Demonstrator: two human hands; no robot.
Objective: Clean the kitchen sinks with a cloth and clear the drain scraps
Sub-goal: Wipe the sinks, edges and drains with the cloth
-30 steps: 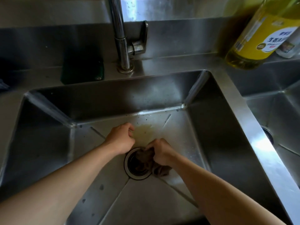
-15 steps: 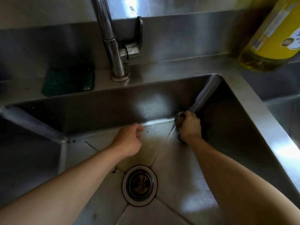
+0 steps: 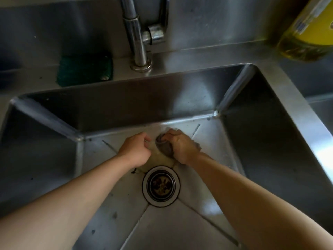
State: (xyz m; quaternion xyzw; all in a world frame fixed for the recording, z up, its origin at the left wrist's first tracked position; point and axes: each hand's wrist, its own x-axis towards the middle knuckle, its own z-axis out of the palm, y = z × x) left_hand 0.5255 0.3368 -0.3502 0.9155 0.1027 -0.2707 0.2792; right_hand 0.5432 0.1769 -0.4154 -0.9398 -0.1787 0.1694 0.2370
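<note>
A view looking down into a deep, rectangular stainless-steel sink (image 3: 180, 98) with brushed, dull-grey walls and a floor creased by shallow diagonal folds that run toward the drain (image 3: 161, 186). The drain is a round metal ring in the middle of the floor, and dark and yellowish scraps sit inside its strainer. A pale yellow-brown stain (image 3: 158, 158) spreads on the floor just behind the drain, toward the back wall. Small dark specks dot the floor and the lower back wall.

Two bare forearms reach in from the bottom edge. The right hand (image 3: 182, 147) is curled tightly round a bunched, grey-brown cloth (image 3: 163, 146), which looks soft and crumpled; the cloth presses on the sink floor near the back wall, on the stained patch. The left hand (image 3: 135, 150) rests just beside it, to the left, with its fingers curled in loosely; it seems to hold nothing, though the fingertips are partly hidden.

On the steel counter (image 3: 207, 53) behind the sink stands a shiny, cylindrical chrome tap (image 3: 136, 38) with a side lever. To the left of the tap lies a dark green, coarse-looking scouring pad (image 3: 84, 70), roughly rectangular. At the far right corner stands a clear plastic bottle (image 3: 306, 33) of yellow liquid with a yellow label. The edge of a second basin (image 3: 322, 109) shows at the right.
</note>
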